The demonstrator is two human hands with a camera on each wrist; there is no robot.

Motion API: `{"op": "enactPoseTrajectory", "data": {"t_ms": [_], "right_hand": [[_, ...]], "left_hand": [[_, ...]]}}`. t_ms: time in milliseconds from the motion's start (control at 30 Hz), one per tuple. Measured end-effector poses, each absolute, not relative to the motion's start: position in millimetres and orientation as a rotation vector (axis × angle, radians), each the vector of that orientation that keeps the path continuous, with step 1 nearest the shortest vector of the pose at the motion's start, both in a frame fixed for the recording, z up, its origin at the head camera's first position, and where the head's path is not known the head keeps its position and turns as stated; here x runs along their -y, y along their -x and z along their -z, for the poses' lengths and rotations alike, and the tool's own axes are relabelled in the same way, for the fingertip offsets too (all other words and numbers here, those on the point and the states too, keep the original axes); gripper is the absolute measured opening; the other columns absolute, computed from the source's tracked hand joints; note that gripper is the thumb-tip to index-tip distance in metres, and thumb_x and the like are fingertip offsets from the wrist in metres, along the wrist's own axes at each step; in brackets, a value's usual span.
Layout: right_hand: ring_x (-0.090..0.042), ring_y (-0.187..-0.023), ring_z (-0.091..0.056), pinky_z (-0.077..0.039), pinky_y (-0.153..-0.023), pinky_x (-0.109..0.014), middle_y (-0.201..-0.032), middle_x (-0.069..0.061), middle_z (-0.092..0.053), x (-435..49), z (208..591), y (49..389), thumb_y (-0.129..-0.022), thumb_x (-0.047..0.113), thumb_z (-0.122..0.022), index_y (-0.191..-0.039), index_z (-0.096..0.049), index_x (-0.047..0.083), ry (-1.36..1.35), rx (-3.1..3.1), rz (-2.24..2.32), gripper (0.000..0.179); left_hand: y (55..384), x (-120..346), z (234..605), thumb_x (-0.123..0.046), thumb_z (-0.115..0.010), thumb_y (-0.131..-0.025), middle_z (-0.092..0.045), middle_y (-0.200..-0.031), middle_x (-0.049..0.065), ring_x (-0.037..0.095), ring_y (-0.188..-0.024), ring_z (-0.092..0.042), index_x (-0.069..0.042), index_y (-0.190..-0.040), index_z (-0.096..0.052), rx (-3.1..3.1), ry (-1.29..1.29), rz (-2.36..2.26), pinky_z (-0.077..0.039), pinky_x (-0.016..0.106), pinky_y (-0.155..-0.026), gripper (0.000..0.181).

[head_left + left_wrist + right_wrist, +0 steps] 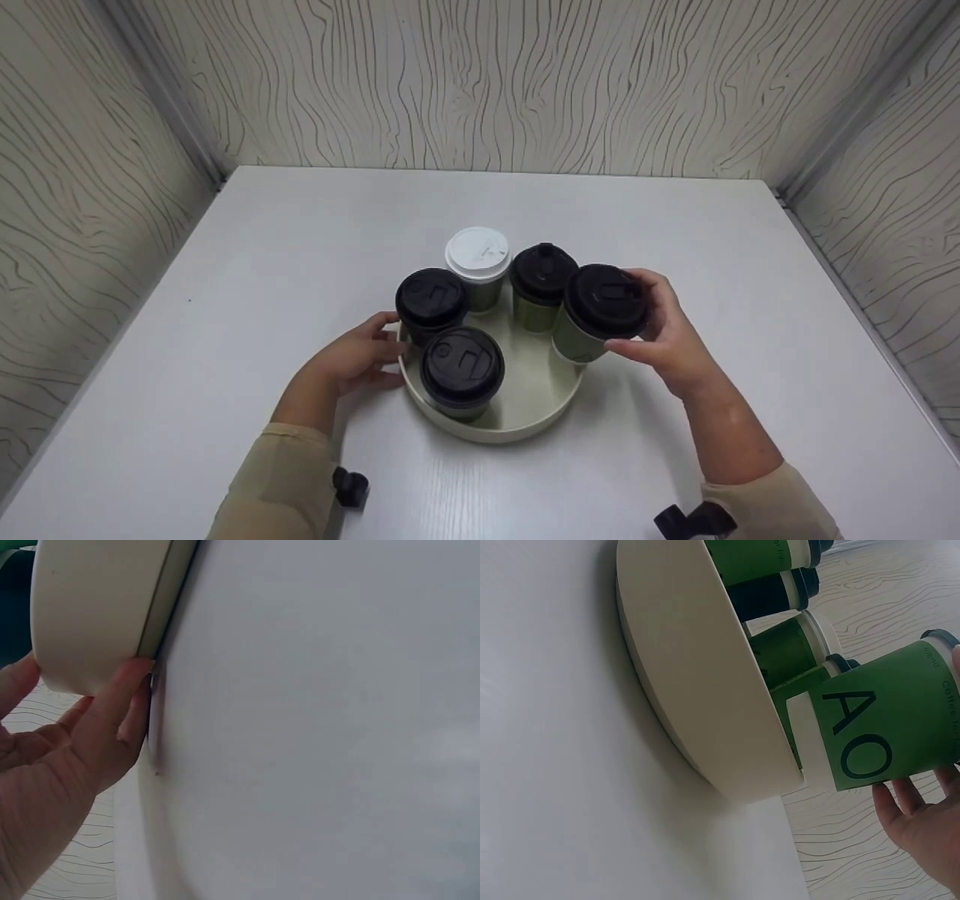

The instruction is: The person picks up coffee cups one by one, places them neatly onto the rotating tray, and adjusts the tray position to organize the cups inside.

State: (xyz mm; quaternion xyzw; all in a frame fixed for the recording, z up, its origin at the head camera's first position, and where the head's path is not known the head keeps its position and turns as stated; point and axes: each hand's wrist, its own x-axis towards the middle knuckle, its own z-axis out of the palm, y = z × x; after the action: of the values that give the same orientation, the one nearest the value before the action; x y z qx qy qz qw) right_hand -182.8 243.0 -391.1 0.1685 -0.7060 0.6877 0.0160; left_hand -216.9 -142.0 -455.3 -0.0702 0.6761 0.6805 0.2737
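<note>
A round cream tray [532,394] with a raised rim stands on the white table. My left hand [364,356] holds its left side; in the left wrist view, thumb and fingers [112,701] are at the rim and lower edge. My right hand [671,337] grips a green paper coffee cup [889,720] with a black lid [606,300], slightly tilted at the tray's right rim. The cup's base shows just above the rim in the right wrist view. Inside the tray stand a white-lidded cup [480,259] and three black-lidded ones, including a dark cup [431,300] at left.
The white table [315,225] surrounds the tray. Wood-grain patterned panels [487,82] rise behind it and at both sides. Black wrist mounts [350,487] sit on both sleeves, above the table's near part.
</note>
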Motion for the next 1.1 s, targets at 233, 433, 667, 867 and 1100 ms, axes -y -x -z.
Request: {"op": "enactPoseTrajectory", "data": {"t_ms": [233, 433, 667, 867, 1100], "right_hand": [[-0.022, -0.113, -0.045, -0.04, -0.093, -0.026, -0.129, -0.012, -0.042, -236, 393, 179, -0.065, -0.017, -0.067, -0.133, -0.03, 0.005, -0.567, 2.219, -2.153, 0.079], [-0.022, -0.113, -0.045, -0.04, -0.093, -0.026, -0.129, -0.013, -0.042, -229, 397, 176, -0.065, -0.016, -0.068, -0.133, -0.03, 0.003, -0.616, 2.215, -2.168, 0.08], [-0.02, -0.113, -0.046, -0.039, -0.094, -0.024, -0.127, -0.014, -0.042, -222, 405, 175, -0.064, -0.015, -0.07, -0.132, -0.029, 0.0, -0.699, 2.219, -2.169, 0.081], [-0.019, -0.113, -0.047, -0.038, -0.096, -0.023, -0.126, -0.015, -0.043, -218, 413, 173, -0.063, -0.016, -0.071, -0.132, -0.027, -0.003, -0.739, 2.213, -2.187, 0.083], [-0.018, -0.115, -0.046, -0.037, -0.097, -0.022, -0.126, -0.015, -0.043, -216, 420, 172, -0.064, -0.014, -0.072, -0.132, -0.026, -0.002, -0.723, 2.272, -2.182, 0.083]], "left_hand": [[217, 143, 455, -0.011, -0.064, -0.081, -0.04, -0.126, 0.015, 0.027, -0.099, -0.055, -0.025, -0.133, -0.042, -1.821, 0.183, -1.824, -0.052, 0.042, -0.077, 0.059], [217, 143, 454, -0.009, -0.063, -0.081, -0.039, -0.128, 0.016, 0.027, -0.099, -0.055, -0.024, -0.134, -0.04, -1.806, 0.178, -1.825, -0.052, 0.043, -0.077, 0.06], [218, 143, 454, -0.009, -0.063, -0.081, -0.04, -0.126, 0.015, 0.026, -0.098, -0.055, -0.024, -0.134, -0.04, -1.812, 0.179, -1.811, -0.052, 0.042, -0.077, 0.06], [218, 143, 455, -0.009, -0.063, -0.081, -0.037, -0.129, 0.016, 0.026, -0.098, -0.053, -0.023, -0.135, -0.039, -1.811, 0.168, -1.809, -0.051, 0.042, -0.078, 0.06], [217, 143, 455, -0.009, -0.062, -0.082, -0.037, -0.128, 0.017, 0.026, -0.097, -0.053, -0.021, -0.134, -0.04, -1.809, 0.16, -1.823, -0.052, 0.042, -0.077, 0.058]]}}
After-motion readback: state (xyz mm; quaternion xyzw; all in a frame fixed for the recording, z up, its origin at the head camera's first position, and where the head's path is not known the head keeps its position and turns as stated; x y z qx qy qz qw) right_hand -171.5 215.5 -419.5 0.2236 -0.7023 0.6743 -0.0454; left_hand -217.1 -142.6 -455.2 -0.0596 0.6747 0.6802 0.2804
